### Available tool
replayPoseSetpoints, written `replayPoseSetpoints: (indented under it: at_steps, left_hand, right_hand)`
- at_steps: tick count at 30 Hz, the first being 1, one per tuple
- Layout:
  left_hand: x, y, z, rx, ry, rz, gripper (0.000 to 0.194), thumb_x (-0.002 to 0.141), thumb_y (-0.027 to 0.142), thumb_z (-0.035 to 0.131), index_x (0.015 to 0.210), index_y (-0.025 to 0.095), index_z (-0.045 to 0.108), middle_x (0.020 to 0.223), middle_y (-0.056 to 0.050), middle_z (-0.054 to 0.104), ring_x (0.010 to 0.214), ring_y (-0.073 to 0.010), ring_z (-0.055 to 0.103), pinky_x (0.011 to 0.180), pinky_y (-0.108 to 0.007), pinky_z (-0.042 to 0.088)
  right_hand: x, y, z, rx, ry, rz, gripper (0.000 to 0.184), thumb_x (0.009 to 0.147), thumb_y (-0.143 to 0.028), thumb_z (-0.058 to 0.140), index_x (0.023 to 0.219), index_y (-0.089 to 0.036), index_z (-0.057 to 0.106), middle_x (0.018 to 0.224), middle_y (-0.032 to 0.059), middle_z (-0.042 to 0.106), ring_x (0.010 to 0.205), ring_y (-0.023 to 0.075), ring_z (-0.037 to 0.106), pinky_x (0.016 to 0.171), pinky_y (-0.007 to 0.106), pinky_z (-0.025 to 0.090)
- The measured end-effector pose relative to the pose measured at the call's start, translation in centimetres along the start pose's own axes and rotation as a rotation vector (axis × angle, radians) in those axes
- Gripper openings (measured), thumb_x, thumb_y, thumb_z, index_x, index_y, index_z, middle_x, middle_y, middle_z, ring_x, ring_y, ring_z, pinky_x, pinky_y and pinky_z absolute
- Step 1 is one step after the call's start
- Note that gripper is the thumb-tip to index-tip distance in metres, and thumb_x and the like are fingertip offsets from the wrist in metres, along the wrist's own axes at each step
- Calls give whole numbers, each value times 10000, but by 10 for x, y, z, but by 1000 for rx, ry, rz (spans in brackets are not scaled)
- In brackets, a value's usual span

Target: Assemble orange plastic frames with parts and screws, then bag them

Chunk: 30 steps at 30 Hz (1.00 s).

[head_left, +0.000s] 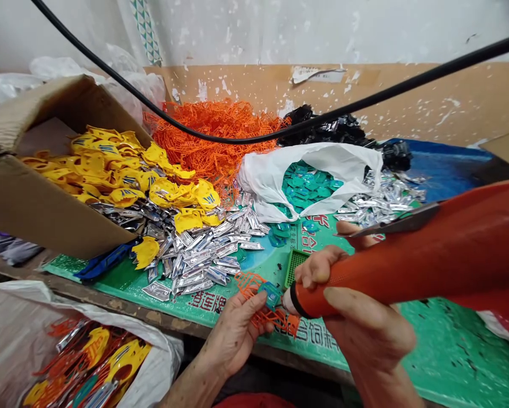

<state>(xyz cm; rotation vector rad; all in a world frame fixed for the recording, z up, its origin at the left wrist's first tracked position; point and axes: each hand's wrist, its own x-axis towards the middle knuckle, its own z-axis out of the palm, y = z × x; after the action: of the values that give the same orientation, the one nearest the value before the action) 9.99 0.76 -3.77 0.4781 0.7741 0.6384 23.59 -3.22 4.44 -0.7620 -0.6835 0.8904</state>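
My left hand (237,328) pinches an orange openwork plastic frame (289,324), with a small teal plastic piece (271,293) lying on it under the thumb. Wrapped round a red-orange power screwdriver (390,260) with a metal lever is my right hand (364,331). The driver's pale nose points left, right beside the teal piece; whether its bit touches anything cannot be made out. Just behind the nose stands a small green mesh basket (294,267), partly hidden by my right hand. Silvery metallic-looking plates (207,255) are heaped to the left behind my left hand.
A tipped cardboard box (46,204) spills yellow plastic parts (110,164). Orange frames (220,122) are piled behind, near a white bag (262,175) of teal pieces. A black cable (237,139) crosses above. An open sack (169,351) with assembled-looking parts sits lower left.
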Motion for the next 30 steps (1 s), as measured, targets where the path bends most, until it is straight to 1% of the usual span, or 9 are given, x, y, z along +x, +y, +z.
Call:
replayPoseSetpoints:
  at_steps: [6, 14, 18, 23, 25, 28, 29, 30]
  left_hand:
    - [0, 0, 1, 13, 3, 3, 326, 665, 298, 812, 911, 125, 684, 800, -40, 675, 619, -116, 590, 478, -205, 488]
    - [2, -1, -3, 33, -2, 0, 325, 689, 306, 795, 942, 136, 684, 826, -44, 680, 646, -122, 603, 494, -202, 476]
    - [2, -1, -4, 37, -6, -30, 354, 685, 315, 798, 966, 133, 682, 779, -37, 674, 604, -109, 585, 485, -197, 455]
    - [5, 0, -4, 26, 45, -49, 348, 609, 319, 846, 861, 138, 687, 689, -17, 661, 540, -95, 557, 453, -185, 421]
    - [6, 0, -4, 30, 40, -51, 350, 611, 323, 844, 868, 142, 689, 679, -12, 657, 561, -106, 576, 465, -187, 428]
    - [3, 2, -2, 56, 2, -48, 363, 640, 337, 824, 923, 152, 693, 738, -27, 684, 641, -139, 625, 508, -202, 460]
    - [1, 3, 0, 69, -1, -45, 360, 641, 337, 823, 925, 155, 695, 767, -33, 696, 659, -145, 635, 514, -203, 466]
    - [-1, 5, 1, 88, -1, -43, 352, 641, 334, 823, 920, 159, 698, 796, -36, 708, 672, -149, 642, 514, -203, 470]
  right_hand:
    - [1, 4, 0, -2, 0, 0, 524, 620, -254, 820, 1093, -319, 604, 674, -40, 618, 607, 124, 576, 621, 275, 498]
    - [-1, 9, -3, -29, -43, -13, 539, 648, -221, 783, 1123, -316, 547, 677, -52, 606, 609, 130, 570, 637, 301, 492]
    - [-4, 12, -4, -67, -61, -17, 501, 657, -234, 769, 1094, -303, 535, 690, -53, 600, 612, 127, 558, 626, 303, 473]
    - [-5, 17, -5, -84, -58, -13, 468, 662, -228, 749, 1067, -294, 524, 692, -55, 587, 609, 127, 550, 622, 310, 467]
    - [-5, 18, -5, -57, -63, -9, 493, 654, -209, 746, 1082, -290, 514, 688, -55, 584, 604, 126, 547, 605, 303, 466]
    - [-4, 18, -4, -20, -41, -10, 529, 633, -184, 748, 1100, -282, 519, 687, -56, 585, 594, 125, 540, 587, 295, 466]
    - [-3, 17, -3, -15, -30, -10, 500, 624, -178, 749, 1069, -273, 540, 686, -56, 582, 591, 123, 537, 582, 292, 463]
    - [-2, 16, -3, -16, -19, -11, 435, 615, -175, 749, 1004, -256, 570, 680, -54, 575, 590, 121, 534, 576, 288, 459]
